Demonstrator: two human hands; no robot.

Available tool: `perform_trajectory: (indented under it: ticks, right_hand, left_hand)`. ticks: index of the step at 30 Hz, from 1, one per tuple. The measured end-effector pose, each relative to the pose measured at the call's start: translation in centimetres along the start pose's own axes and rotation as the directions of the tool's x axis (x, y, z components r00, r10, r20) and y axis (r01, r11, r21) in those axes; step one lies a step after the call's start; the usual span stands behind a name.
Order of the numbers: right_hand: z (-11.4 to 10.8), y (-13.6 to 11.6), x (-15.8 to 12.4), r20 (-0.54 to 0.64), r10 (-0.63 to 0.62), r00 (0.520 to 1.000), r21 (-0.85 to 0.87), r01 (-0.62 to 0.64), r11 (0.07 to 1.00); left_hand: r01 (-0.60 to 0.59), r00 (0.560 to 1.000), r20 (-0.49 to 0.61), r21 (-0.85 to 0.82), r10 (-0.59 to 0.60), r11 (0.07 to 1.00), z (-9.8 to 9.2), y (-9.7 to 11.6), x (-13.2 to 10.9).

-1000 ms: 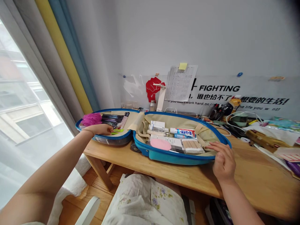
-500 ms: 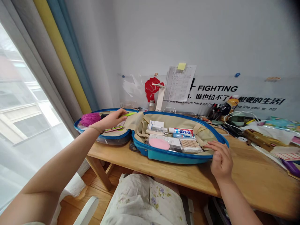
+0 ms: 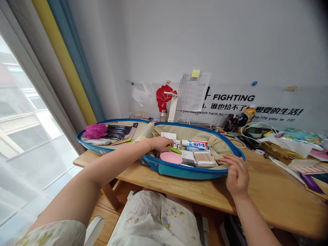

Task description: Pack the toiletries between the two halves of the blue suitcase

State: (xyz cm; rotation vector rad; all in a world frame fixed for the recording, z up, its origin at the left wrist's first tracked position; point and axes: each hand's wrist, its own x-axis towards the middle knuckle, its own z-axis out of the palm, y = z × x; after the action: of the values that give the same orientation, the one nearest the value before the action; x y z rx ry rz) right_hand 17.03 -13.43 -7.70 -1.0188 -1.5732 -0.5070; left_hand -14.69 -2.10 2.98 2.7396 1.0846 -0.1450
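An open blue hard-shell suitcase (image 3: 184, 172) lies on the wooden desk (image 3: 269, 194), its two halves side by side. My left hand (image 3: 160, 144) reaches over the right half, holding a lime-green plastic item (image 3: 174, 150) among the packed goods. My right hand (image 3: 237, 175) rests on the suitcase's near blue rim, fingers spread. That half holds a tube of toothpaste (image 3: 195, 144), a pink round sponge (image 3: 171, 158) and a box of cotton swabs (image 3: 205, 159). In the left half lie a magenta bath puff (image 3: 95, 131) and a black-handled set of brushes (image 3: 116, 130).
Behind the suitcase stand a metal bottle (image 3: 163, 116) and a paper sheet (image 3: 193, 91) pinned to the wall. Cables, a mug, bottles and packets crowd the desk's right side (image 3: 282, 145). Sheer curtains (image 3: 30, 136) hang at the left, beside a window.
My left hand has moved rightward from the suitcase's left half into the right half, carrying the lime-green item. The view has turned slightly, and my right hand stays on the rim.
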Motion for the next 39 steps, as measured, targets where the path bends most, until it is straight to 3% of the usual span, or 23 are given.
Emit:
perform_trajectory:
  ticks: [6,10,13,16,19,22,25,29,33,36,39]
  right_hand:
    - [0.0,0.0,0.1,0.001,-0.023,1.000,-0.007,0.023,1.000]
    - [-0.1,-0.1,0.2,0.005,-0.013,1.000,-0.013,0.013,1.000]
    - [-0.1,-0.1,0.2,0.013,0.002,1.000,-0.010,-0.002,1.000]
    - [-0.2,-0.2,0.2,0.008,0.004,1.000,-0.001,-0.004,1.000]
    - [-0.2,-0.2,0.3,0.011,-0.002,1.000,-0.006,0.002,1.000]
    - [-0.1,-0.1,0.3,0.025,0.013,1.000,-0.023,-0.013,1.000]
    - [-0.1,0.0,0.2,0.016,0.018,1.000,-0.027,-0.018,0.999]
    - [-0.1,0.0,0.1,0.016,0.013,1.000,-0.031,-0.013,0.999]
    - [0.0,0.1,0.1,0.013,0.000,1.000,-0.022,0.001,1.000]
    - [0.0,0.1,0.1,0.007,0.005,1.000,-0.020,-0.005,1.000]
    - [0.0,0.0,0.1,0.012,0.017,1.000,-0.012,-0.017,1.000]
  left_hand:
    - [-0.023,0.999,-0.028,-0.035,0.022,0.999,0.3,0.2,-0.4]
    - [0.014,0.988,-0.150,-0.053,-0.022,0.999,-0.9,-0.3,-1.2]
    - [0.102,0.954,-0.277,-0.073,-0.118,0.992,-3.0,-2.2,-3.0]
    - [0.247,0.905,-0.336,-0.084,-0.261,0.965,-4.8,-5.6,-6.0]
    - [0.419,0.859,-0.293,-0.066,-0.419,0.906,-4.9,-9.5,-9.4]
    - [0.554,0.820,-0.162,-0.020,-0.549,0.832,-3.2,-12.6,-12.1]
    - [0.619,0.786,-0.038,0.035,-0.618,0.785,-1.2,-14.4,-13.7]
    - [0.641,0.761,0.048,0.096,-0.647,0.761,0.5,-15.2,-14.4]
    - [0.639,0.758,0.071,0.118,-0.648,0.760,0.8,-15.4,-14.7]
    - [0.620,0.782,0.013,0.097,-0.623,0.779,0.1,-15.0,-14.8]
    - [0.557,0.828,-0.115,0.056,-0.549,0.828,-1.5,-13.7,-14.2]
